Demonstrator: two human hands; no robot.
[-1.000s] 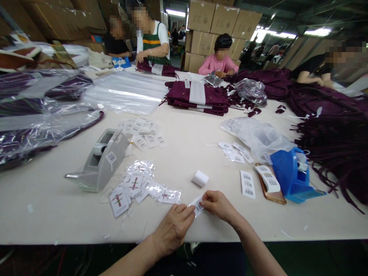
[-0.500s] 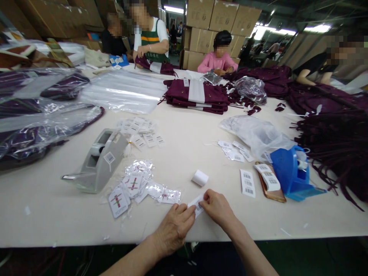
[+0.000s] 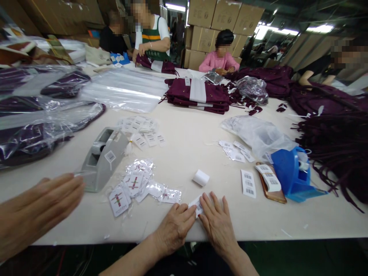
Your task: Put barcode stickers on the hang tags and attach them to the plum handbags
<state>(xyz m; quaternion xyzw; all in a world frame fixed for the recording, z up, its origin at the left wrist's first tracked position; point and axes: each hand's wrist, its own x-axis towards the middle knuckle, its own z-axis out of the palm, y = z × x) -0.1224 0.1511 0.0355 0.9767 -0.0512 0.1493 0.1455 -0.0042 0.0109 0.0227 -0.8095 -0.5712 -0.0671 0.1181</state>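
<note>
A white barcode label (image 3: 199, 207) lies on the table near its front edge, partly covered by both hands. My left hand (image 3: 176, 227) has its fingers bent and pressed together, with the tips and thumb gripping the label's left end. Over the label's right end, my right hand (image 3: 217, 225) rests flat with its fingers spread. Just beyond my hands lies a small white roll (image 3: 201, 178). To the left is a pile of printed hang tags (image 3: 133, 182), some in clear plastic.
Another person's hand (image 3: 43, 207) reaches in at the left, by the grey tape dispenser (image 3: 105, 161). At right are a blue tape dispenser (image 3: 291, 172), a phone (image 3: 276, 194) under a label strip, and a barcode strip (image 3: 248, 184). Folded maroon bags (image 3: 198, 94) lie farther back.
My right hand has gone from pinching the label to lying flat with spread fingers on it. My left hand stays put. Another person's hand has come in from the left.
</note>
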